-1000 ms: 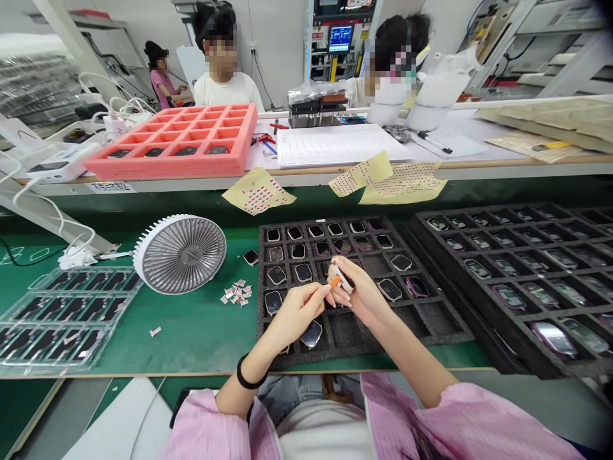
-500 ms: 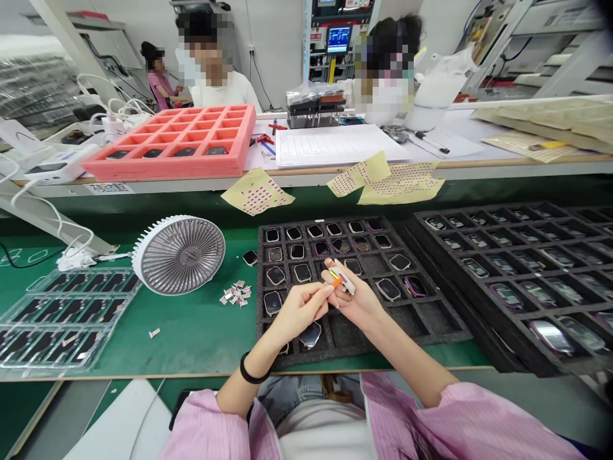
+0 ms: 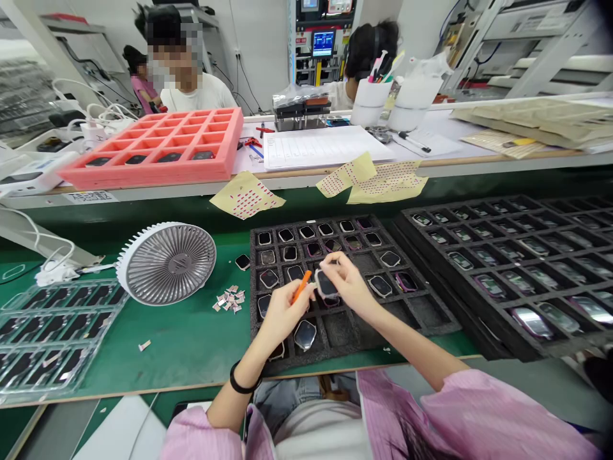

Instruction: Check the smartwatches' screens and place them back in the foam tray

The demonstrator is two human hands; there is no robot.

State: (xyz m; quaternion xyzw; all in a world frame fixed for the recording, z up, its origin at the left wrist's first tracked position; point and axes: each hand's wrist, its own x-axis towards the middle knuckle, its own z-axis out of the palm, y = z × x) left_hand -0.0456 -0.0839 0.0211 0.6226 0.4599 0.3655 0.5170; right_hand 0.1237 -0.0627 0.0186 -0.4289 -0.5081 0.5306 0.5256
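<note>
Your left hand (image 3: 286,316) grips an orange stick (image 3: 301,286), your right hand (image 3: 348,281) pinches a smartwatch body (image 3: 326,285) above the black foam tray (image 3: 431,322)

Nothing legible anywhere in view. On the front edge of the upper bench, a white label (image 3: 90,197): dark printed characters, too small and blurred to read. Near that same edge, a ruled paper form (image 3: 325,147): rows of fine print, unreadable. Toward the bench's right end, a sheet of paper (image 3: 426,142): faint lines of print, also unreadable. On the machine at the back, a lit monitor (image 3: 323,43): coloured screen content, too small to make out.
</note>
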